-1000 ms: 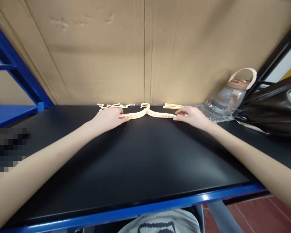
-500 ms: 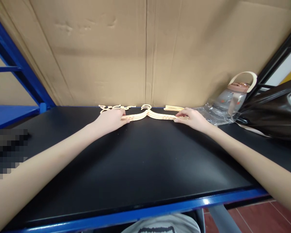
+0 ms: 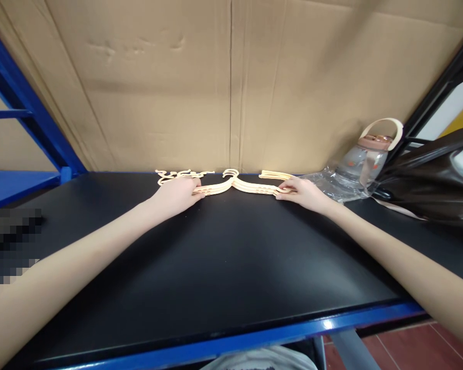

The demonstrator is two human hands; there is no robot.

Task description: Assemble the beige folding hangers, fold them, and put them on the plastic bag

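Note:
A stack of cream plastic clothes hangers lies flat at the far edge of the black table top, against a cardboard wall. My left hand grips the stack's left arm, fingers curled over it. My right hand pinches the right arm of the same stack. More cream hanger pieces lie behind my left hand, and another piece behind my right hand.
A clear water jug with a pink lid and cream handle lies on crumpled clear plastic at the right. A dark brown bag sits beside it. Blue shelf framing stands at the left. The table has a blue front edge.
Both hands stay on the hanger stack; they and the stack have hardly shifted. The camera view has tilted slightly.

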